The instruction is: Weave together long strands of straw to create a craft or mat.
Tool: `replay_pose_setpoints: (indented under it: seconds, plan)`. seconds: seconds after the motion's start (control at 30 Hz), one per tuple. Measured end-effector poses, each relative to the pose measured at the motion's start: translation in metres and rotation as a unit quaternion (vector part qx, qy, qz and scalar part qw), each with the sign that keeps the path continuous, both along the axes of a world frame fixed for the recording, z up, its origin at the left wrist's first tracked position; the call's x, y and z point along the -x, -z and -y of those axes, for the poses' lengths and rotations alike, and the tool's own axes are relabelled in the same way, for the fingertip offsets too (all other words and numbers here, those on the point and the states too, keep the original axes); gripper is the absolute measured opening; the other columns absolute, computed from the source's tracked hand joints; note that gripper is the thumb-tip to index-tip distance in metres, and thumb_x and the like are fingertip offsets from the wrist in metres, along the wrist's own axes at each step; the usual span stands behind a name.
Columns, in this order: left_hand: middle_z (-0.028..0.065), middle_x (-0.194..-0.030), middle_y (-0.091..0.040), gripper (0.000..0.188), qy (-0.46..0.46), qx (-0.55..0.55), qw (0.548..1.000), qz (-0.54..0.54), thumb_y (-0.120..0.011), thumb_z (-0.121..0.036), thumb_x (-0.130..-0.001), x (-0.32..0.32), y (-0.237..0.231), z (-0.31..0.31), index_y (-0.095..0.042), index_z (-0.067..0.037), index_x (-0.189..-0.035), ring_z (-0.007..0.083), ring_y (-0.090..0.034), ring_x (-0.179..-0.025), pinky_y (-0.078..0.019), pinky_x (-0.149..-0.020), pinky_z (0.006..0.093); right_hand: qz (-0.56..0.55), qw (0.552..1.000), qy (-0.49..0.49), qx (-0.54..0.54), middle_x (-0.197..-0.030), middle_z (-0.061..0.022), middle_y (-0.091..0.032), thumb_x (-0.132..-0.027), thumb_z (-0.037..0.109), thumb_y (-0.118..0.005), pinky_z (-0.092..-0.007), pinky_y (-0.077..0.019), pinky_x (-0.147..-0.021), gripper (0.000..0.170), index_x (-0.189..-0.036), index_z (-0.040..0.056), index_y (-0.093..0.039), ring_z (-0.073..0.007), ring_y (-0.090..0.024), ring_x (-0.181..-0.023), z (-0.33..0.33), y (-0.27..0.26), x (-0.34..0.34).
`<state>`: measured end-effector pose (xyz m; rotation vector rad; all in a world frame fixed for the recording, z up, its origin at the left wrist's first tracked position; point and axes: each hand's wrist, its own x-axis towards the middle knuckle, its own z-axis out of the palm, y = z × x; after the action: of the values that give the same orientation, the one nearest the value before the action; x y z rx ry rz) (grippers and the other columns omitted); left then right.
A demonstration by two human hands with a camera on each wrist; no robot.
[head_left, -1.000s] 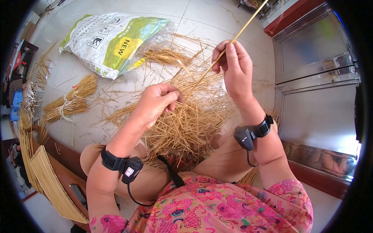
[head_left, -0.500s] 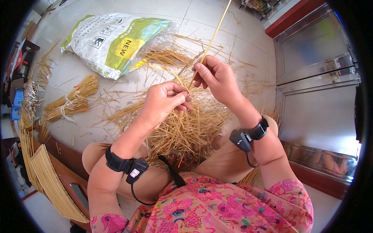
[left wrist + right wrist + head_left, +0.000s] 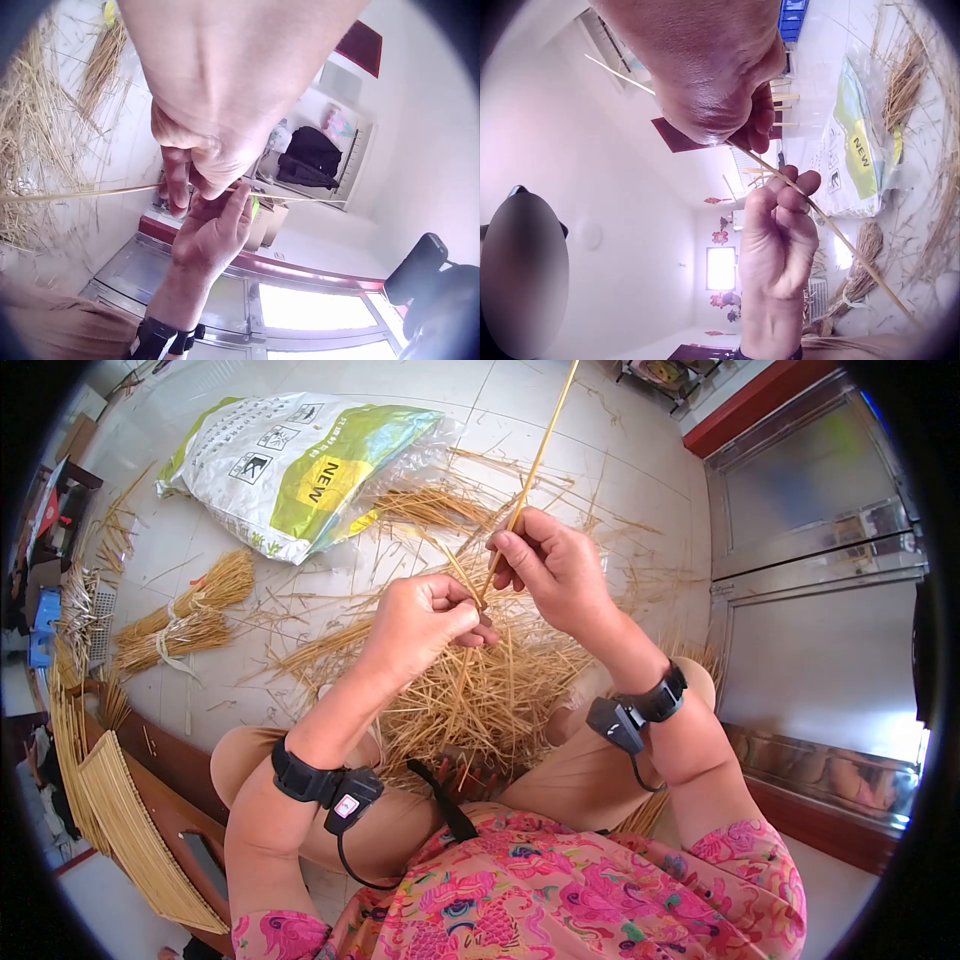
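A long thin straw stalk point(image 3: 540, 455) slants up between the two hands above a heap of loose straw point(image 3: 470, 700). My left hand point(image 3: 425, 622) pinches its lower part between thumb and fingers. Slightly higher, my right hand point(image 3: 555, 570) grips the same stalk between thumb and curled fingers, close to the left fingertips. A second thin strip point(image 3: 455, 563) slants up and left from the left fingers. In the right wrist view the stalk point(image 3: 855, 259) passes the left fingers and runs on toward the lower right.
A white and green printed bag point(image 3: 290, 470) lies on the tiled floor with straw spilling near its mouth. Tied straw bundles point(image 3: 180, 625) are at the left, above a slatted straw panel point(image 3: 140, 830). Metal cabinet doors point(image 3: 820, 650) stand at the right. The person's knees point(image 3: 240, 760) flank the heap.
My right hand has come down and left along with the stalk, close to the left hand. The left hand has shifted slightly right. In the last half second both barely moved.
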<state>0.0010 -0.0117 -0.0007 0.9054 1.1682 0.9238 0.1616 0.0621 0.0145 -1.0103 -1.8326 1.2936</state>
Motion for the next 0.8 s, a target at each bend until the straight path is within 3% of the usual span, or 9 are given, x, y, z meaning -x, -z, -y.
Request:
replay_pose_setpoints:
  seconds: [0.3, 0.53, 0.8]
  plan:
    - [0.0118, -0.082, -0.066, 0.01, -0.015, 0.041, 0.998, 0.042, -0.053, -0.006, -0.085, 0.0025, -0.0003, 0.0009, -0.059, 0.001, -0.088, 0.0162, -0.065, -0.07, -0.0503, -0.06, 0.0234, -0.065, 0.997, -0.011, 0.045, -0.067, -0.0033, -0.06, -0.092, 0.012, -0.054, -0.0229, -0.0479, -0.054, 0.016, -0.084, -0.0013, -0.056, -0.0071, -0.058, -0.06, -0.0002, -0.0023, -0.0008]
    - [0.0123, -0.087, -0.066, 0.015, 0.001, 0.027, 0.997, 0.072, -0.055, -0.007, -0.086, 0.0037, -0.0001, 0.0015, -0.06, 0.003, -0.096, 0.0151, -0.064, -0.073, -0.0498, -0.063, 0.0234, -0.011, 0.999, -0.014, 0.03, -0.067, -0.003, -0.06, -0.093, 0.013, -0.055, -0.0225, -0.0474, -0.054, 0.016, -0.084, -0.0008, -0.056, -0.0067, -0.058, -0.059, -0.0011, -0.0033, -0.0022]
    - [0.0103, -0.085, -0.066, 0.013, -0.01, 0.04, 0.998, 0.045, -0.054, -0.006, -0.086, 0.0023, 0.0033, 0.0004, -0.06, 0.003, -0.093, 0.0142, -0.063, -0.069, -0.049, -0.062, 0.0232, -0.018, 1.0, -0.019, 0.007, -0.066, -0.0037, -0.06, -0.092, 0.012, -0.056, -0.0232, -0.047, -0.052, 0.015, -0.084, -0.0008, -0.056, -0.0072, -0.059, -0.059, 0.0036, -0.001, 0.0002]
